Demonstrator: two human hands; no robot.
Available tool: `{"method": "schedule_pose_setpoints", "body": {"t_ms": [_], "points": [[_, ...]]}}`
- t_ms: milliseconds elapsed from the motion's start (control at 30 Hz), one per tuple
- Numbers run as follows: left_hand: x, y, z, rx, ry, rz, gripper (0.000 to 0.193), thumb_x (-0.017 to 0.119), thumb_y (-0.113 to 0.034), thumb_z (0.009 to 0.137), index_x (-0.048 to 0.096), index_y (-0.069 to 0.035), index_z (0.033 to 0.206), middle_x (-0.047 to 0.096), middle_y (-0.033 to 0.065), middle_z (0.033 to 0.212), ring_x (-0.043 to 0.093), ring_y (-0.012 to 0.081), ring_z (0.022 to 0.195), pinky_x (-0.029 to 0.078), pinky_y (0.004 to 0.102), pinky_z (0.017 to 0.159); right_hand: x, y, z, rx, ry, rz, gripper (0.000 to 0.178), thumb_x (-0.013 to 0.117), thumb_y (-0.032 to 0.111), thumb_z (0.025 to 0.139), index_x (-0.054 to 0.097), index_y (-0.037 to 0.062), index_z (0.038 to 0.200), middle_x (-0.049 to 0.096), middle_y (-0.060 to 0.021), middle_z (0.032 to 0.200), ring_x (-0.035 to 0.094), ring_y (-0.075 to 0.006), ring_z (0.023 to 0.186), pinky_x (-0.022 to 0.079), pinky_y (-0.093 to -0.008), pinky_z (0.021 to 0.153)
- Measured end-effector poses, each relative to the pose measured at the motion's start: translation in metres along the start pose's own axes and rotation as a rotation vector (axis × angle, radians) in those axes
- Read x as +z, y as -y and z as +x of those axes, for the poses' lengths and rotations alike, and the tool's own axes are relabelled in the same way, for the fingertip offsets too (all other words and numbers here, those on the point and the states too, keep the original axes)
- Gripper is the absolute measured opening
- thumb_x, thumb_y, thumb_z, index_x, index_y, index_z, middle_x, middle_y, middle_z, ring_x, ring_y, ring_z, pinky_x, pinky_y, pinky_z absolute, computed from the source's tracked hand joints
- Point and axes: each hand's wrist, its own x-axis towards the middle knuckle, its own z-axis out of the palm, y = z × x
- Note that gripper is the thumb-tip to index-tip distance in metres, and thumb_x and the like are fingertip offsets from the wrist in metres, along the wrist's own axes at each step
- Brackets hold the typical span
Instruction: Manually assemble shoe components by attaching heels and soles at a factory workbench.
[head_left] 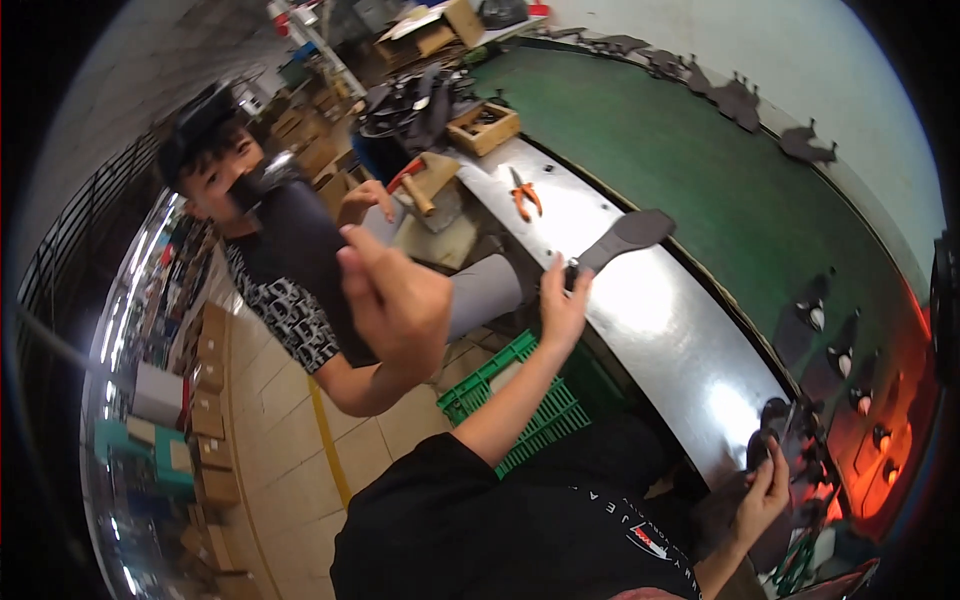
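Pinching, seemingly, grey sole [622, 239], fingers [556, 283] closed.

Floor: pale tiles [290, 450] with a yellow line [330, 440] running across them.
Bench: long shiny metal worktop [680, 340], green belt [700, 170] alongside.
Storage: cardboard boxes [205, 400] stacked along the left; green plastic crate [530, 420] on the floor.
Light: orange glow [890, 440] at right.

Head camera looks down, tilted, over the metal workbench [650, 310].

Workbench top [650, 320] is glossy sheet metal; shoe sole [628, 236] matt dark rubber-like; crate [520, 400] green plastic lattice; tray [484, 128] bare wood.
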Motion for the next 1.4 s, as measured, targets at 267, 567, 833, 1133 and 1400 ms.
{"method": "schedule_pose_setpoints", "body": {"t_ms": [267, 567, 833, 1133, 1400], "points": [[0.005, -0.019, -0.05, 0.141, 0.137, 0.165, 0.06, 0.069, -0.031, 0.081, 0.048, -0.006, 0.132, 0.038, 0.0239, 0.138, 0.04, 0.0369, 0.127, 0.032, 0.0403, 0.105, -0.053, 0.025, 0.013, -0.308, -0.151, -0.655, 0.028, 0.052, 0.001, 0.088, 0.062, 0.0007, 0.114, 0.062, -0.0178, 0.093, 0.059, -0.0292, 0.084, 0.046, -0.0355, 0.078], [-0.113, -0.197, -0.052, 0.691, 0.322, -0.186, 0.027, 0.069, 0.003, 0.076, 0.067, 0.001, 0.103, 0.064, 0.0176, 0.109, 0.065, 0.0252, 0.098, 0.053, 0.03, 0.081, -0.046, 0.004, 0.037, -0.494, -0.245, -0.786, 0.025, 0.057, 0.006, 0.083, 0.067, 0.0045, 0.106, 0.065, -0.02, 0.086, 0.062, -0.0334, 0.078, 0.048, -0.0391, 0.073], [-0.281, -0.244, 0.006, 0.948, -0.451, 0.266, 0.043, 0.067, -0.006, 0.08, 0.055, 0.002, 0.12, 0.06, 0.0179, 0.112, 0.059, 0.027, 0.103, 0.052, 0.033, 0.08, -0.072, -0.072, 0.039, -0.516, -0.251, -0.879, 0.023, 0.059, 0.016, 0.082, 0.069, 0.0071, 0.1, 0.064, -0.0183, 0.083, 0.06, -0.0356, 0.077, 0.047, -0.0428, 0.071], [-0.296, -0.253, 0.092, 0.187, 0.344, -0.446, 0.063, 0.068, -0.009, 0.081, 0.042, -0.011, 0.139, 0.06, 0.0067, 0.11, 0.06, 0.0114, 0.092, 0.054, 0.0251, 0.072, -0.075, -0.036, 0.021, -0.517, -0.21, -1.065, 0.023, 0.06, 0.021, 0.081, 0.07, 0.0094, 0.098, 0.063, -0.0173, 0.082, 0.058, -0.0367, 0.077, 0.046, -0.045, 0.069], [-0.212, -0.27, 0.124, 0.257, 0.443, -0.534, 0.037, 0.062, 0.0, 0.084, 0.058, -0.003, 0.121, 0.066, 0.0053, 0.094, 0.063, 0.0083, 0.077, 0.052, 0.0205, 0.069, -0.069, 0.008, 0.009, -0.249, -0.091, -0.978, 0.025, 0.055, 0.024, 0.086, 0.066, 0.0135, 0.105, 0.063, -0.0219, 0.088, 0.06, -0.0397, 0.083, 0.048, -0.0475, 0.074]]}}
